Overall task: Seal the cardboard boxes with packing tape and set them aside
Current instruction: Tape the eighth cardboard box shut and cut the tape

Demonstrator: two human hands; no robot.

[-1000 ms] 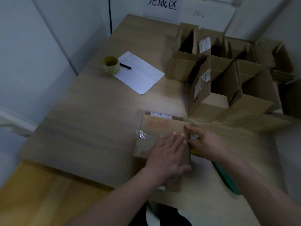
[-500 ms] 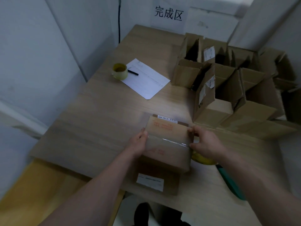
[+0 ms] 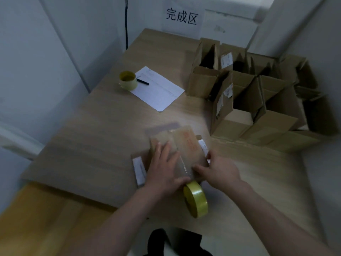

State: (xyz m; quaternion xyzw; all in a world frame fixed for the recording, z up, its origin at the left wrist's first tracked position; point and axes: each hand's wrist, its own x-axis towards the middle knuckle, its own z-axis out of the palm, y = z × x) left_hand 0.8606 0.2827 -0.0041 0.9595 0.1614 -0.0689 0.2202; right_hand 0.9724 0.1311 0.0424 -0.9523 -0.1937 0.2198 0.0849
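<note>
A small cardboard box (image 3: 186, 143) with red print lies on the wooden table (image 3: 96, 145), blurred by motion, a strip of clear tape running along its top seam. My left hand (image 3: 164, 169) lies flat on the box's top, fingers spread. My right hand (image 3: 215, 170) grips the box's near right corner. A yellow roll of packing tape (image 3: 196, 199) stands on edge just in front of the box, between my wrists, with no hand on it.
Several open, unsealed cardboard boxes (image 3: 249, 100) crowd the back right corner. A second tape roll (image 3: 128, 80), a black pen (image 3: 143, 81) and a white sheet of paper (image 3: 158, 89) lie at the back left. A sign (image 3: 181, 16) hangs on the wall.
The box has been turned about a quarter turn on the table. My left hand moved from its left side onto its top. The yellow tape roll now stands uncovered in front.
</note>
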